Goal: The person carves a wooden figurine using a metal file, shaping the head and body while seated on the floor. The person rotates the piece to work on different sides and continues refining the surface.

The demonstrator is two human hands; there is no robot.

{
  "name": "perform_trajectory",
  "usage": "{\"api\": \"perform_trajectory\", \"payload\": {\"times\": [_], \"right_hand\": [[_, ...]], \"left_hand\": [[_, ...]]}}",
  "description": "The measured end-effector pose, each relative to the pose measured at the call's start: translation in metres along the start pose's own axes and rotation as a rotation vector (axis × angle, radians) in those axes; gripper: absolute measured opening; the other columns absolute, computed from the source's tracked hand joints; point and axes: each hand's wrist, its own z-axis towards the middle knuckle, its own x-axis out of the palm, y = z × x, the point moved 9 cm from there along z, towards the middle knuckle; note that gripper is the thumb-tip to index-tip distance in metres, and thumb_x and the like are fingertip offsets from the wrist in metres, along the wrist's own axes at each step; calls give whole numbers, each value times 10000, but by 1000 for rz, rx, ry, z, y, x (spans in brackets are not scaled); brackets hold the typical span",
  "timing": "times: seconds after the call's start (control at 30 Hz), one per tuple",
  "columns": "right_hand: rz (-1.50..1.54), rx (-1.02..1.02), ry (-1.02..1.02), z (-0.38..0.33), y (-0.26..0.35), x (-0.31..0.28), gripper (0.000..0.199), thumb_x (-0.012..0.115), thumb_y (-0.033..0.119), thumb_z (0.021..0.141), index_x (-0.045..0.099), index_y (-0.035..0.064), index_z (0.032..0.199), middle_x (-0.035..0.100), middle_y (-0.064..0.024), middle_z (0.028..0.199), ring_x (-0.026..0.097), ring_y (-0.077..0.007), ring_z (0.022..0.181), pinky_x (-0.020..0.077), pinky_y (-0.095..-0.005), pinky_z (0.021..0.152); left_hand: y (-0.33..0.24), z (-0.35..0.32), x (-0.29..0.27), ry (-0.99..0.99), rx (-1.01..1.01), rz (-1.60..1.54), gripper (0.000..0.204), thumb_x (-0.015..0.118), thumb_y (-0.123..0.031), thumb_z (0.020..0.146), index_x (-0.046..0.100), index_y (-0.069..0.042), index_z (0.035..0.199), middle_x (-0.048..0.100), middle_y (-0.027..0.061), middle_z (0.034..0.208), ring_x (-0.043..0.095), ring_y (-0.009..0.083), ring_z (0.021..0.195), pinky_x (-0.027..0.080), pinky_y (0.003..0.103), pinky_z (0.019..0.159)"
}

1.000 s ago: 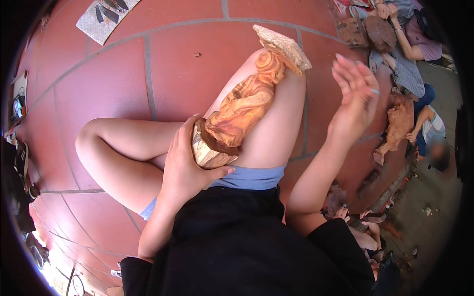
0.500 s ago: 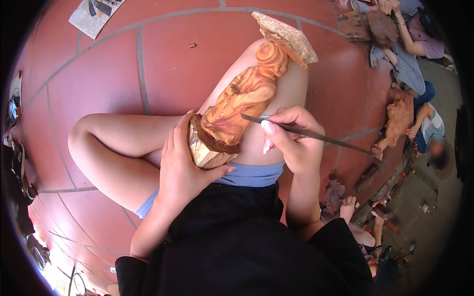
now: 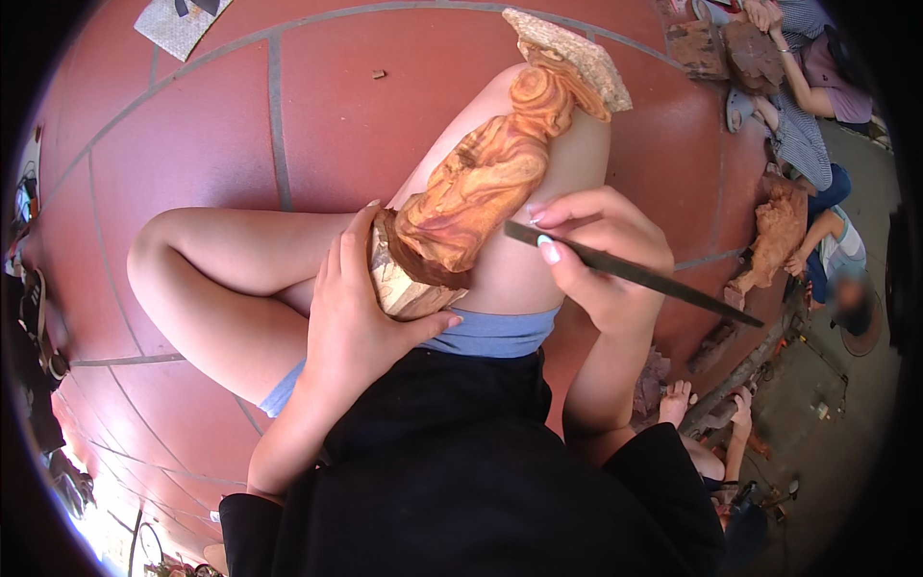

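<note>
A carved wooden figurine (image 3: 476, 192) in orange-brown grain lies slantwise across my bent leg, its pale rough base towards me. My left hand (image 3: 351, 279) is closed around that base, thumb on the near side. The figurine's far end has a pale, rough-surfaced slab (image 3: 577, 62). In my right hand (image 3: 615, 255) is a long, flat, dark metal file (image 3: 663, 281), pinched between thumb and fingers near its front end. Its tip points left and is apart from the figurine, just right of its lower part. The file's rear end sticks out to the right.
I sit cross-legged on red floor tiles (image 3: 192, 135). A small wood bit (image 3: 379, 74) lies beyond my legs; a pale mat (image 3: 183, 27) with dark pieces is at the far left. On the right, other people work beside large wood pieces (image 3: 774, 231).
My right hand has drawn the file back to the right, off the figurine, and turned it so its broad face shows. My left hand still grips the base.
</note>
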Motion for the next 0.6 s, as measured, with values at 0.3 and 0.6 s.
{"api": "perform_trajectory", "payload": {"times": [0.3,0.6], "right_hand": [[201,136,-113,-12,-15,2,127,711,-82,738,621,-33,812,707,-151,830,622,-104,639,473,-225,540],[126,119,42,-1,-17,15,180,640,-50,841,652,-50,1021,678,-117,849,604,-140,728,469,-259,650]], "left_hand": [[2,0,0,8,-8,-6,1110,947,-237,476,344,-6,1378,530,217,1240,532,358,1176,442,426,982],[2,-1,-3,-5,16,3,1093,929,-283,479,351,22,1355,530,198,1208,527,380,1127,452,443,943]]}}
